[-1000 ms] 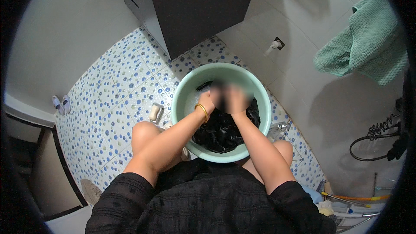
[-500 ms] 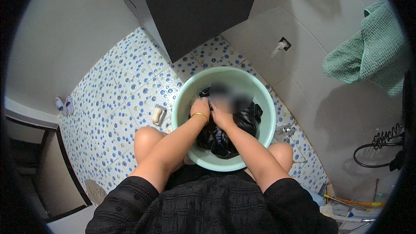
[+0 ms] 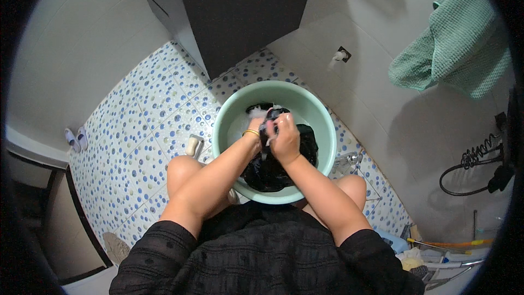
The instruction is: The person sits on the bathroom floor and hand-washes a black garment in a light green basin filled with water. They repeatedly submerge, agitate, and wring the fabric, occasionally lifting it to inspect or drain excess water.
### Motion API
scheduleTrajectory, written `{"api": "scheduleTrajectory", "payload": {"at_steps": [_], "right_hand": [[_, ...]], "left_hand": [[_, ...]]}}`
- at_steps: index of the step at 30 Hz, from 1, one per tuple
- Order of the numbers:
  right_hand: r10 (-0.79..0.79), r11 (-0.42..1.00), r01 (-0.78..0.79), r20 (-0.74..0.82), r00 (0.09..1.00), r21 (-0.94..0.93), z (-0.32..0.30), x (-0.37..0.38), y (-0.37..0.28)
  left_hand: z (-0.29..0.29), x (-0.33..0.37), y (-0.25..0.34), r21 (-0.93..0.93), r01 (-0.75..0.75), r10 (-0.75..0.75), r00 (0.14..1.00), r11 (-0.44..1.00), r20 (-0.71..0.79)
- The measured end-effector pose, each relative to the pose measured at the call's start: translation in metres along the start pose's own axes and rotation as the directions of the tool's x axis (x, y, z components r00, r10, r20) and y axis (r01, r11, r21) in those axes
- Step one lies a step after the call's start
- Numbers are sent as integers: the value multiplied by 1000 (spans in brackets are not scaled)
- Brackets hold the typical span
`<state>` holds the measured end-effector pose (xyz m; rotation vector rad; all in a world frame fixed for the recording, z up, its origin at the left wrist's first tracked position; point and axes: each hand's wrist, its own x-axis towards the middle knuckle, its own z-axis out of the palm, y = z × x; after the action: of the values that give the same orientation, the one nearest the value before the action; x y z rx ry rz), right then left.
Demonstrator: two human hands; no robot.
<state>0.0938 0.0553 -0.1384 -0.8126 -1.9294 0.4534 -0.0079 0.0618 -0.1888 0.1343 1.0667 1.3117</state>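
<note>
A wide mint-green basin (image 3: 328,142) stands on the floor between my knees. Wet black cloth, apparently a garment (image 3: 268,175), lies bunched inside it, with some whitish suds around the far part. Over the middle of the basin, my right hand (image 3: 286,141) is closed round a lifted fold of the black cloth. My left hand (image 3: 256,124), with a gold bangle at the wrist, meets it from the left and grips the same bunch; its fingers are partly hidden behind the cloth.
A bar of soap (image 3: 191,145) in a dish sits left of the basin. A dark cabinet (image 3: 245,16) stands beyond it. A green towel (image 3: 442,49) hangs at the right wall, above a coiled black hose (image 3: 474,157). Pale slippers (image 3: 76,139) are at far left.
My hands have come up with a bunch of the cloth, and my right hand has turned so that its curled fingers show. The whole view has shifted slightly.
</note>
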Motion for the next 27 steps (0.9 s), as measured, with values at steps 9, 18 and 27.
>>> {"api": "scheduleTrajectory", "payload": {"at_steps": [9, 18, 27], "right_hand": [[442, 874, -460, 135, 887, 155, -37, 7, 87], [227, 687, -409, 357, 906, 601, -59, 17, 23], [309, 811, -501, 507, 805, 302, -40, -30, 103]], "left_hand": [[13, -26, 36, 946, -305, 345, 904, 109, 252], [32, -62, 49, 640, -765, 347, 582, -73, 735], [25, -86, 96, -192, -327, 379, 823, 925, 423]]}}
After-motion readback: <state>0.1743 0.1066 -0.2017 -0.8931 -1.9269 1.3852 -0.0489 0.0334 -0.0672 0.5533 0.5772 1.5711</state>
